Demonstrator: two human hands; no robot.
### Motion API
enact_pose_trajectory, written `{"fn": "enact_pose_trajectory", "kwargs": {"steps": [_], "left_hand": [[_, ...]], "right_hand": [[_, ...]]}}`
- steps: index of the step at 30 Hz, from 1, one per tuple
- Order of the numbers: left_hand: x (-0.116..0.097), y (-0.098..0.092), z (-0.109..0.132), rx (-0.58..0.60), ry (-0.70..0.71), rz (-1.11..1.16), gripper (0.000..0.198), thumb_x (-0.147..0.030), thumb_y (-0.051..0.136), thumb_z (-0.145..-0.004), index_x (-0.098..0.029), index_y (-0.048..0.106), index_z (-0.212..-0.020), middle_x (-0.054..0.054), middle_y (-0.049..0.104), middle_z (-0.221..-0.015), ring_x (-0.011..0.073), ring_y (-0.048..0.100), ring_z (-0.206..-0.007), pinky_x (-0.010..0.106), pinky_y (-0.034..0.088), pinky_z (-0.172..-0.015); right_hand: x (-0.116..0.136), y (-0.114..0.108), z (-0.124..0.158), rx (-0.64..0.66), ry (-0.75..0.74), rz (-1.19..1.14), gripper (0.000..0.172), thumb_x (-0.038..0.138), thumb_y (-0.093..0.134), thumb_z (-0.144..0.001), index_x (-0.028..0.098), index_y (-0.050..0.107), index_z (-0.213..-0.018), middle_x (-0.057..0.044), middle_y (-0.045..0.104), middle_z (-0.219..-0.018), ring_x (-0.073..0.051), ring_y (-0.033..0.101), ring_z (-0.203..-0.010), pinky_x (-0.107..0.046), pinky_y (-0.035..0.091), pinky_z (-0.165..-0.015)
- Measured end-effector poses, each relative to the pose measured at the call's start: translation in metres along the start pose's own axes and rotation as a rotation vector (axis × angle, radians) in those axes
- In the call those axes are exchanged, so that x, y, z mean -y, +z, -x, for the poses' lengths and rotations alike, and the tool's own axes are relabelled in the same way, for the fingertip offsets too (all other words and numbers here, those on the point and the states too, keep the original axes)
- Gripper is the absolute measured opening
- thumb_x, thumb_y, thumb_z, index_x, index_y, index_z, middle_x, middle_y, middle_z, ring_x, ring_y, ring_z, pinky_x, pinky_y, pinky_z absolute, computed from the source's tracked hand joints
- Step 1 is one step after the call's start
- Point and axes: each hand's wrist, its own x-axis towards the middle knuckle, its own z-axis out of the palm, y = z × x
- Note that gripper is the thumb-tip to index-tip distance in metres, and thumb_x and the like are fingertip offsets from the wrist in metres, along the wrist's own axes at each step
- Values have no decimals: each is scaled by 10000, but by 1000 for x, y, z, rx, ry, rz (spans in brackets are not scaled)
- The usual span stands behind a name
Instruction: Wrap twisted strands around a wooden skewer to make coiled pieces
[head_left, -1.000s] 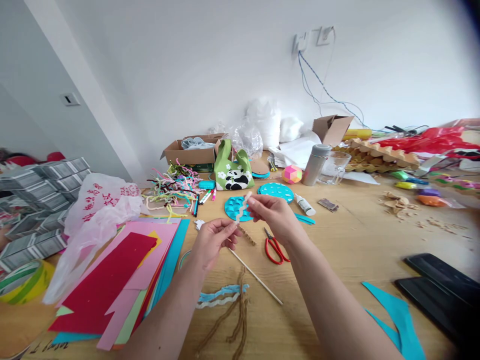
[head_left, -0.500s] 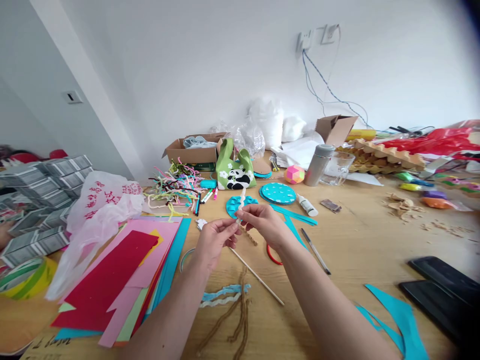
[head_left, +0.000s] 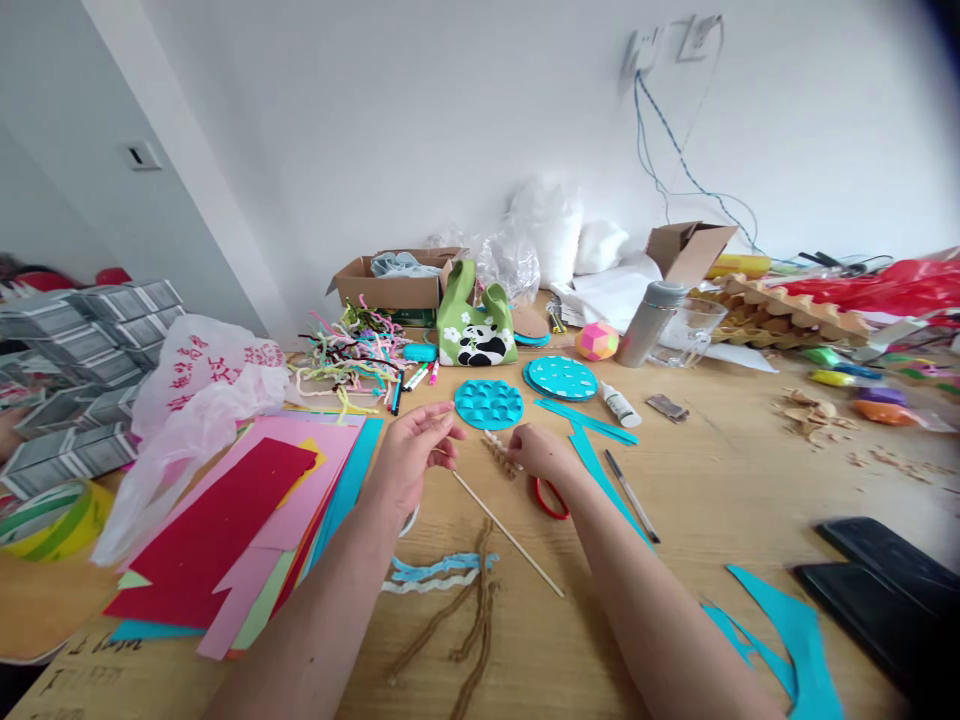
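My right hand (head_left: 538, 456) rests low on the wooden table (head_left: 720, 500), fingers closed on the end of a small white wavy strip (head_left: 493, 438) beside a brown twisted cord piece (head_left: 501, 460). My left hand (head_left: 409, 455) hovers just left of it. Its fingers are drawn together in a pinch, and I cannot make out what they hold. A thin wooden stick (head_left: 510, 535) lies between my forearms. Red scissors (head_left: 551, 498) are partly hidden under my right wrist. A teal bumpy disc (head_left: 489, 404) lies just beyond both hands.
Coloured paper sheets (head_left: 247, 520) and a plastic bag (head_left: 202, 400) lie at left, pipe cleaners (head_left: 352, 360) and a panda bag (head_left: 476, 335) behind. A second teal disc (head_left: 561, 378), glue bottle (head_left: 619, 405), pen (head_left: 634, 485) and black tablets (head_left: 877, 580) lie at right. Brown yarn (head_left: 472, 620) lies near me.
Both hands held the white wavy strip up in the air. The right hand has now dropped to the table with it, and the left hand has moved slightly apart.
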Motion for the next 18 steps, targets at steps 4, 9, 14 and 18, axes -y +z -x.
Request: {"fn": "enact_pose_trajectory", "kwargs": {"steps": [4, 9, 14, 18], "left_hand": [[-2, -2, 0, 23, 0, -7, 422, -299, 754, -659, -115, 635, -1020, 49, 681, -720, 87, 560, -505, 196, 442, -450], [-4, -3, 0, 30, -1, -11, 422, -293, 740, -670, -111, 628, -1033, 47, 677, -720, 88, 558, -508, 198, 444, -452], [-6, -4, 0, 35, 10, -14, 431, -300, 753, -658, -116, 634, -1029, 45, 678, -725, 90, 563, -517, 200, 443, -456], [-6, -6, -1, 35, 22, -11, 394, -288, 743, -665, -121, 640, -1007, 45, 683, -728, 85, 562, -509, 194, 437, -451]], "right_hand": [[-3, 0, -1, 39, -14, 68, 124, 174, 597, -757, 154, 713, -796, -109, 726, -900, -211, 660, -811, -240, 369, -573], [-2, -2, -1, 75, -26, 128, 139, 200, 596, -774, 153, 717, -823, -106, 731, -893, -216, 660, -818, -245, 364, -557], [-1, -5, 3, 72, -25, 189, 182, 193, 544, -814, 155, 715, -861, -118, 725, -936, -237, 656, -888, -255, 388, -593], [5, -14, 11, 33, -37, 265, 253, 184, 492, -849, 104, 690, -983, -198, 676, -1082, -282, 628, -994, -295, 416, -688]]}}
